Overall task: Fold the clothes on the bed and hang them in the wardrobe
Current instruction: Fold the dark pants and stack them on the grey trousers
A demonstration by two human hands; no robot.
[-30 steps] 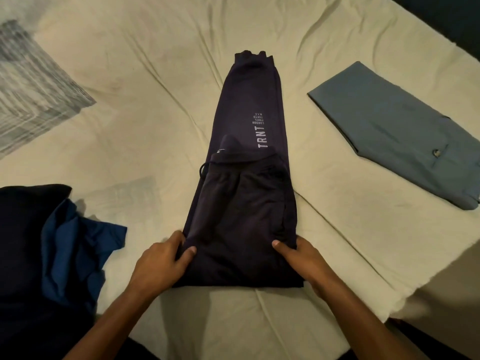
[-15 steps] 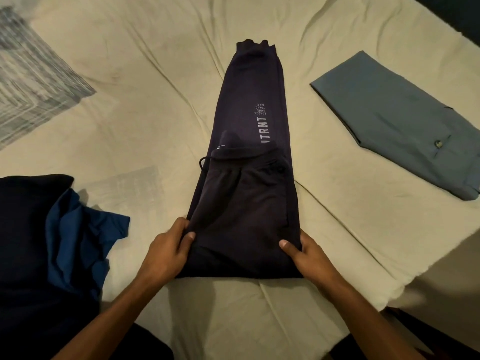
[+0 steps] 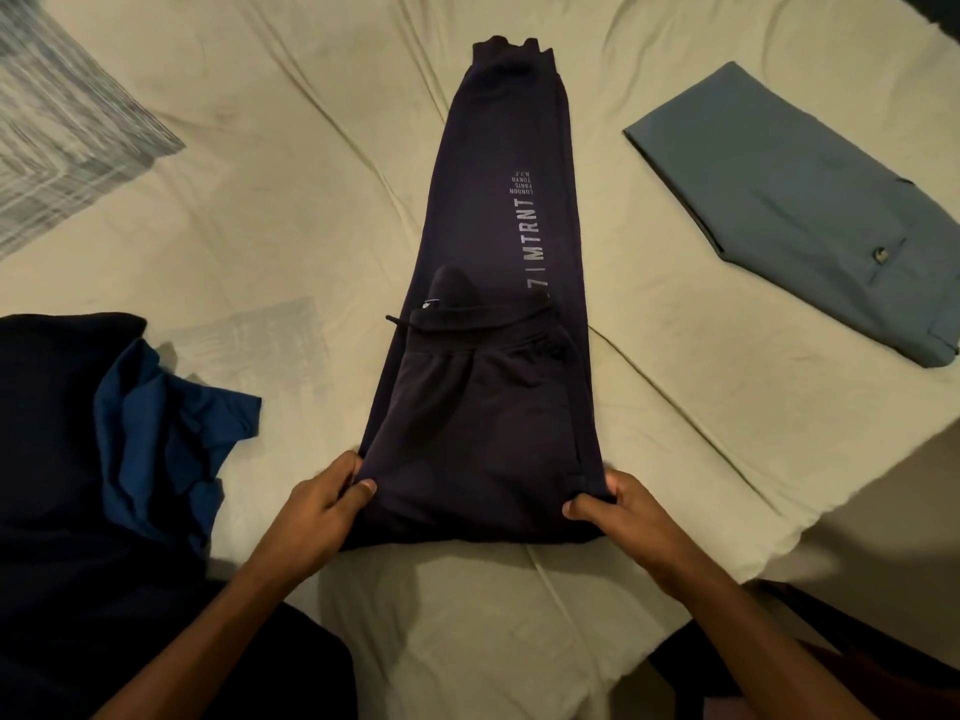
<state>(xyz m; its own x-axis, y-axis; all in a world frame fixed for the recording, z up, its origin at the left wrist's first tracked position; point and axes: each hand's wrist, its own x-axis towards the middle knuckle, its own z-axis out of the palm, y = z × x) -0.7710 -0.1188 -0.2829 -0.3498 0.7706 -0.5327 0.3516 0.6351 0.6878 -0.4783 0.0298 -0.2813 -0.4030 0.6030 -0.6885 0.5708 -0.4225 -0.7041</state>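
Navy joggers [image 3: 498, 304] are laid lengthwise down the middle of the bed [image 3: 311, 200] in the head view, cuffs at the far end and the waistband part folded back over the legs toward the near end. The near fold is held at both corners: the left hand [image 3: 322, 506] is clamped on the left corner, thumb on top and fingers curled under the edge, and the right hand [image 3: 618, 506] is clamped likewise on the right corner. Grey trousers [image 3: 795, 210], already folded, lie well apart to the right. A blue garment [image 3: 166, 433] is heaped on dark cloth at the near left.

The fabric is judged soft, thick and limp, light enough to be lifted by two pinches, yet likely to sag in the middle and to let its layers slide. Both layers should therefore be taken together at the corners of the fold, with the edge kept taut between the hands. A drawstring [image 3: 402, 324] sticks out at the waistband and could be caught in the next fold.
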